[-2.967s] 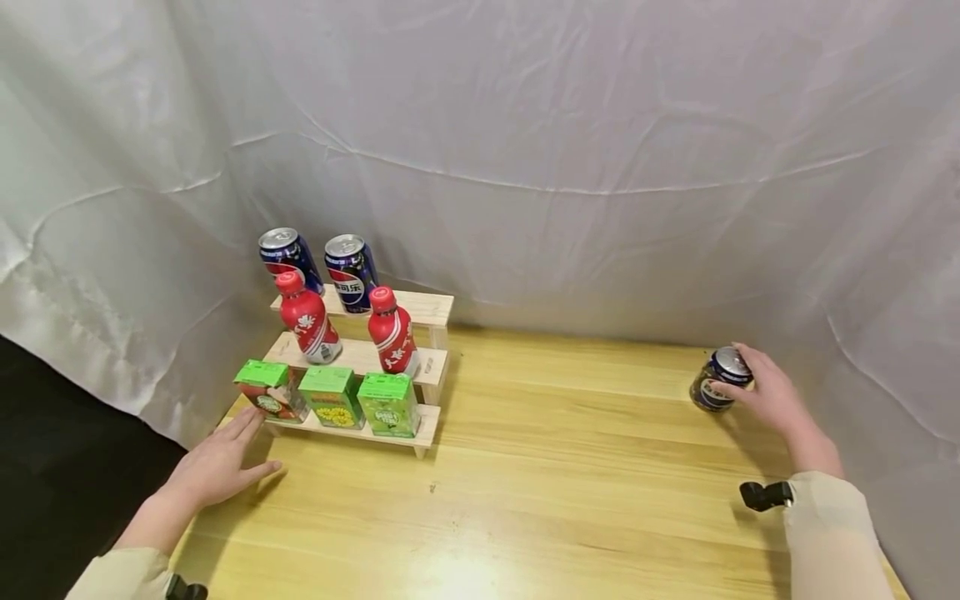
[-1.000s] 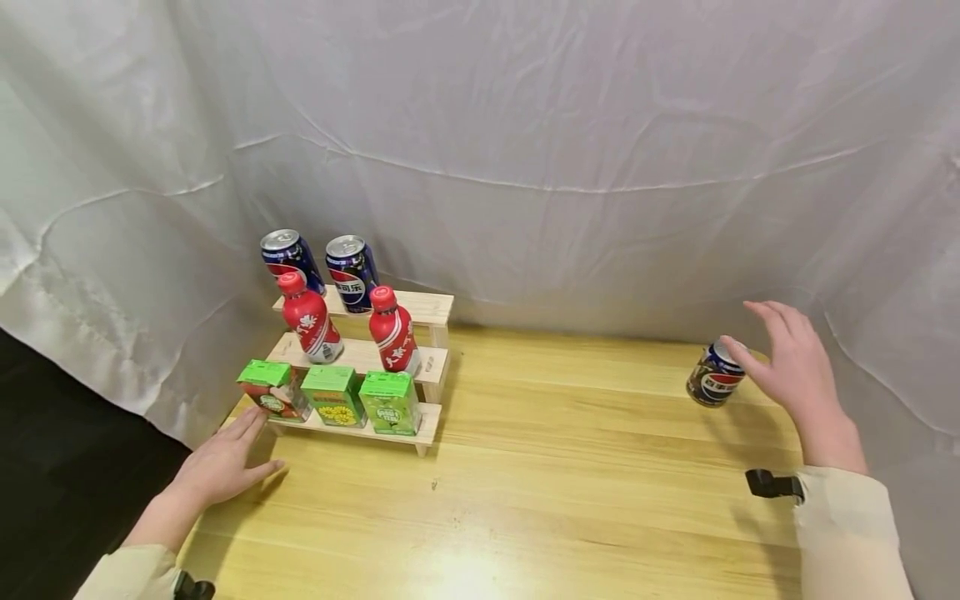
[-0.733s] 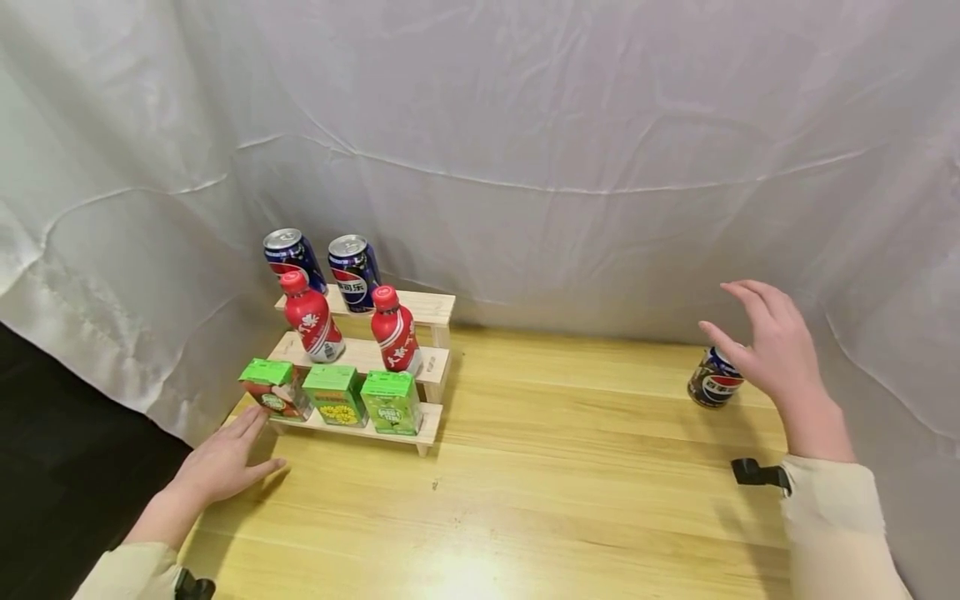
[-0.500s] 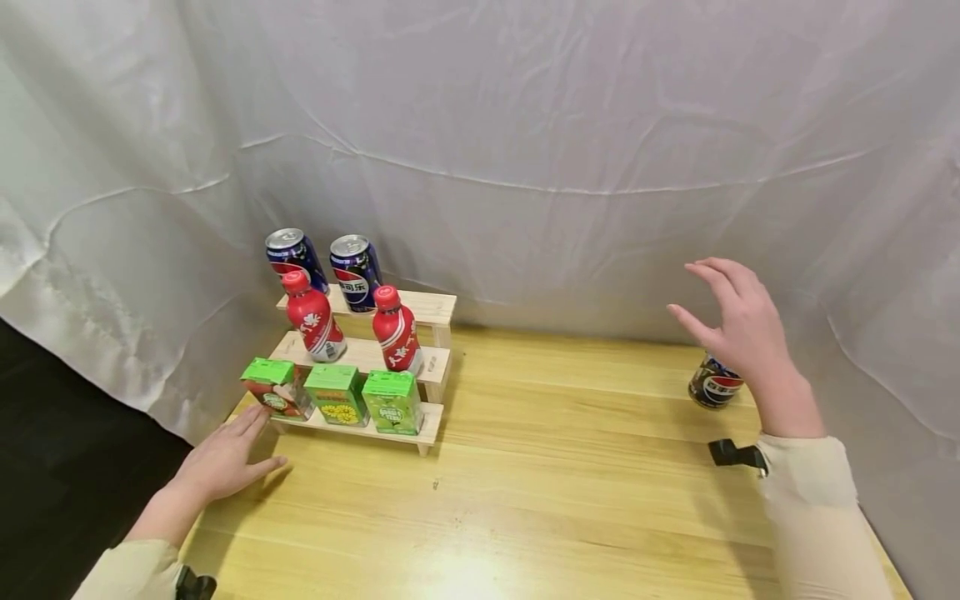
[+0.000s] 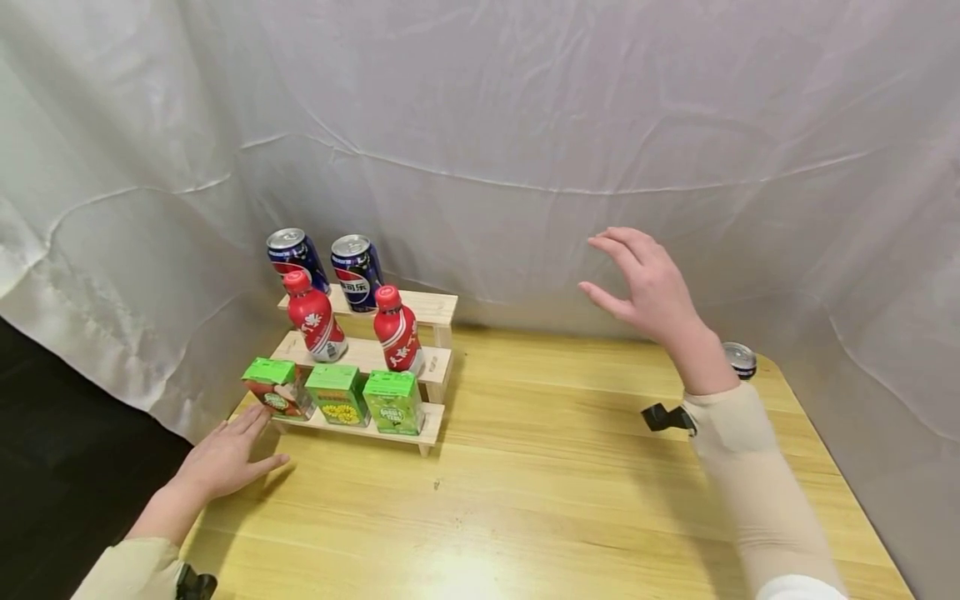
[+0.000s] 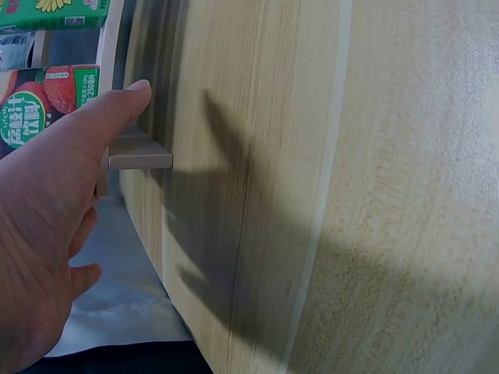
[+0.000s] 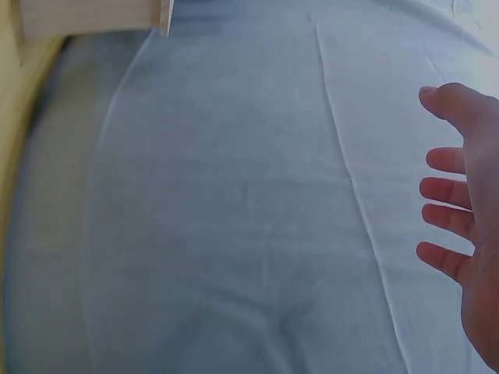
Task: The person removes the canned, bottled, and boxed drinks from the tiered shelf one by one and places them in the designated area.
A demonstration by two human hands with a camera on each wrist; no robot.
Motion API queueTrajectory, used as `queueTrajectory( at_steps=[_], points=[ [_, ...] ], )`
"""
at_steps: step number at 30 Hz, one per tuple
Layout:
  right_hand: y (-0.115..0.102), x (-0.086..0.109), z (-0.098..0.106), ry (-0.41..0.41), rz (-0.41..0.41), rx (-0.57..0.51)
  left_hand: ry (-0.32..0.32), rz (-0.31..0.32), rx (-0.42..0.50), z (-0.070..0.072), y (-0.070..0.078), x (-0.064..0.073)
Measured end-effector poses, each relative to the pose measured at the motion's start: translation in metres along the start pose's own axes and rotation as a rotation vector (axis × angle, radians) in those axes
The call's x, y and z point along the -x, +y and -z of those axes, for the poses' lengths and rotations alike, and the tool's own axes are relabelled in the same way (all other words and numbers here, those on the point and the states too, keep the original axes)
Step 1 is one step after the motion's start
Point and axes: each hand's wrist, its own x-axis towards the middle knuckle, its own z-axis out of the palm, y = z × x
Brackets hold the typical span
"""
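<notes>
My left hand (image 5: 221,458) lies with straight fingers at the left end of a three-step wooden shelf (image 5: 429,308), fingertips right at a red-fronted juice box (image 6: 51,101) with a green top. Two green juice boxes (image 5: 337,398) stand beside it on the lowest step. Two red bottles (image 5: 400,340) occupy the middle step, and two dark blue cola cans (image 5: 357,279) the top one. In the air above the table's back part, my right hand (image 5: 652,287) holds nothing, its fingers relaxed and thumb apart. Behind that forearm, another cola can (image 5: 741,358) is mostly hidden.
The wooden table (image 5: 540,467) backs onto a grey-white cloth (image 5: 555,250), which also runs along both sides. Bare shelf surface shows at the right of the top step. A dark area (image 5: 67,467) lies beyond the table's left edge.
My right hand, at the cola can on the right three seconds ago, has let it go and moved up and left, away from it. The left hand stays in place.
</notes>
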Motion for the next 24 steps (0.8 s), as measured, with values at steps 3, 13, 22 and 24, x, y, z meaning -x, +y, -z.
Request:
queueTrajectory(
  at_steps=[3,13,22,24],
  points=[
    [-0.006,-0.012,-0.010,-0.016,0.026,-0.018,0.002,0.002,0.003,-0.001,0.001,0.000],
    [-0.030,-0.048,-0.041,-0.035,0.041,-0.073,0.003,-0.001,0.005,0.000,0.000,-0.003],
    [-0.054,-0.080,-0.063,-0.172,0.000,-0.124,0.008,0.003,0.010,-0.001,0.001,-0.001],
    [-0.060,-0.088,-0.067,-0.202,-0.009,-0.137,0.010,0.004,0.013,-0.001,0.001,-0.001]
  ],
)
